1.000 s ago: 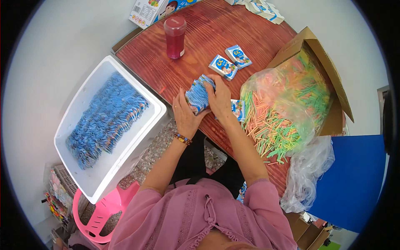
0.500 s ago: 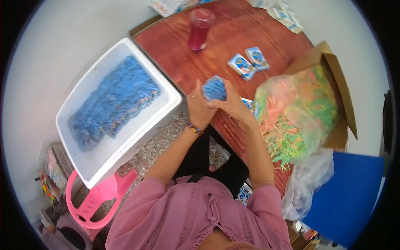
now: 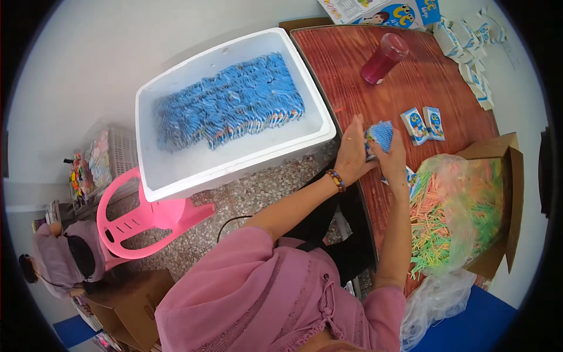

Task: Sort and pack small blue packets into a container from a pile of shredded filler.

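A small stack of blue packets (image 3: 381, 135) with zigzag edges is held upright between both hands over the near edge of the red wooden table. My left hand (image 3: 352, 155), a beaded bracelet at its wrist, presses the stack's left side with straight fingers. From the right, my right hand (image 3: 392, 161) closes on it, fingers and thumb against the packets. Just beyond lie two small white-and-blue boxes (image 3: 414, 126), side by side. Another blue packet (image 3: 412, 177) shows partly behind my right wrist.
At left, a white foam box (image 3: 234, 161) holds rows of blue packets. A pink plastic chair (image 3: 149, 220) stands below it. On the table are a bottle of red liquid (image 3: 384, 58) and a carton (image 3: 513, 199) with a bag of orange and green sticks (image 3: 434, 229). White boxes (image 3: 484, 88) line the far edge.
The view has swung left, so the table and foam box appear farther right. Both hands still hold the stack, whose printed face now shows more at the left.
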{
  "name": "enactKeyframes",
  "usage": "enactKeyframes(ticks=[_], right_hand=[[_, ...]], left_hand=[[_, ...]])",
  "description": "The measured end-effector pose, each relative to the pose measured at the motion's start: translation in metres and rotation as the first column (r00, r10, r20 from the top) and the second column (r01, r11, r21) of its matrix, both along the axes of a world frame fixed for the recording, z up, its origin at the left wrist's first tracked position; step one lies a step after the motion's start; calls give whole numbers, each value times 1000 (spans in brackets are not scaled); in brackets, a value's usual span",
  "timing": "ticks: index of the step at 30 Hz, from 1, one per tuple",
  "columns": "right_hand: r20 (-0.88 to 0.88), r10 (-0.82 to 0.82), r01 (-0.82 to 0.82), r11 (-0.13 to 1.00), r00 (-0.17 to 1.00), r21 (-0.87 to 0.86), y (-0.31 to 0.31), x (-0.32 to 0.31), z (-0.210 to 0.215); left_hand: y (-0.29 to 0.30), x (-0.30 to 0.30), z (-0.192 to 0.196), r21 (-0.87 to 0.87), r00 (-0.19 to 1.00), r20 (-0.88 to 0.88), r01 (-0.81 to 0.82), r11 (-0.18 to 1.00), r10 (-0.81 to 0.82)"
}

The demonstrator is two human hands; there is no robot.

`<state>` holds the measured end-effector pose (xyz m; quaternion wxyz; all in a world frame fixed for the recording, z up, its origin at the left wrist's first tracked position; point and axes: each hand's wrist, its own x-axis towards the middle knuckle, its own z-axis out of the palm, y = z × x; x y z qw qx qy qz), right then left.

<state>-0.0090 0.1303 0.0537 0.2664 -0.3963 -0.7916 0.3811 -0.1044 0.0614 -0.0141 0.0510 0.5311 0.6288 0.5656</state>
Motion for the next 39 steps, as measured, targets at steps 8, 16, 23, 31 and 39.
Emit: enactKeyframes(ticks=[8,16,23,31,39], right_hand=[[105,-2,-8,996,995,88,-2,-4,3],[212,-78,56,993,974,107,-6,-14,3],[-191,-174,177,984,966,-2,-27,-29,24],[-485,76,-287,881,871,-377,-104,-210,16],[-205,236,-298,483,950,-823,-215,-350,-72]], left_hand=[[-59,23,-15,-167,999,-7,-33,985,32],[-48,21,-18,-159,997,60,-31,987,41],[-55,0,21,1,998,61,-7,1000,7],[-179,-186,58,31,931,-218,-292,956,292],[-318,-298,22,-476,917,-102,-385,791,385]])
